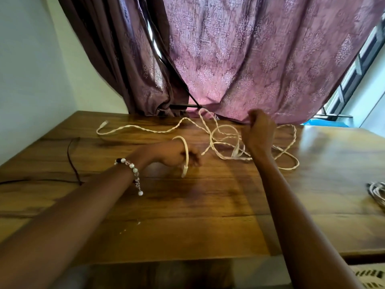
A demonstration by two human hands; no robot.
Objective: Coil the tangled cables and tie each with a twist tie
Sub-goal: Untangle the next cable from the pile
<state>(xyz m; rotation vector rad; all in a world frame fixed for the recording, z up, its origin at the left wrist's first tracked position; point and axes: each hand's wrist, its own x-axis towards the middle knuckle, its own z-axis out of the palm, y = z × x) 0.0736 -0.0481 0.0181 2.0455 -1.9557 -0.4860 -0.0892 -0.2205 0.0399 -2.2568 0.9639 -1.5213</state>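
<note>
Both our forearms reach in from the near edge of the brown wooden plank bench [187, 205]. Our left hand [177, 156] sits mid-bench, fingers curled round one end of the cream twisted cable [145, 127]: the strand arcs over the back of the hand and its white plug end [184, 170] hangs down just past the fingers, tip near the wood. Beaded white-and-pink bracelet [133, 171] on that wrist, with a short dangling tail.

Our right hand [259, 132] is raised near the far edge, fingers closed tight (looks like a pinch on a strand of the same cable, but motion blur hides the contact, so we cannot tell what it has).

Rest of the cream cable lies loose on the far half of the bench: one long run stretches toward the far left corner, ending in a connector, and a tangle of loops sits around and behind the right wrist.

Thin dark cord [73, 159] lies near the left edge. Second pale cable bundle [378, 192] at the right edge, partly cut off. Mauve patterned curtain [260, 59] hangs behind the far edge.
</note>
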